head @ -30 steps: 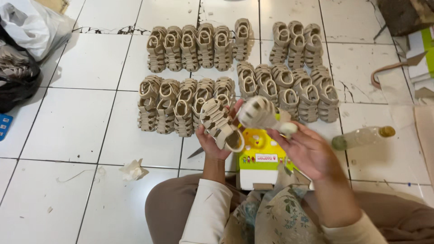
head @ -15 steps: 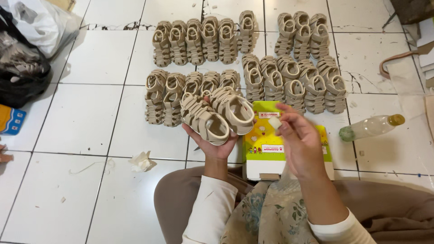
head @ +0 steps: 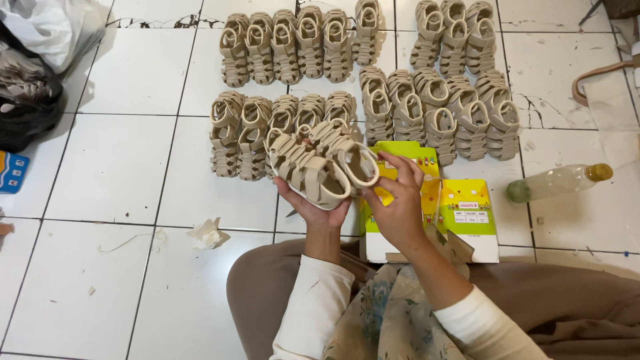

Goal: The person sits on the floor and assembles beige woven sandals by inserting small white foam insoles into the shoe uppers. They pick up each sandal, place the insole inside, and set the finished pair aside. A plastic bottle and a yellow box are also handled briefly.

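My left hand (head: pixel 312 207) holds a pair of small beige strappy sandals (head: pixel 320 163) side by side, soles down in the palm. My right hand (head: pixel 399 200) touches the heel edge of the right-hand sandal of the pair, fingers spread over a yellow-green cardboard shoe box (head: pixel 460 210) lying open on the floor just in front of my knees. Behind the held pair, rows of matching beige sandals (head: pixel 373 73) stand on the white tiled floor (head: pixel 133 173).
A clear plastic bottle with a yellow cap (head: pixel 559 181) lies to the right. A crumpled paper scrap (head: pixel 208 233) sits on the floor at left. A white plastic bag (head: pixel 47 27) and a dark bag (head: pixel 27 100) fill the far left corner.
My left hand has brought the pair of sandals down and level. My right hand moved from above the box to the held sandal's edge.
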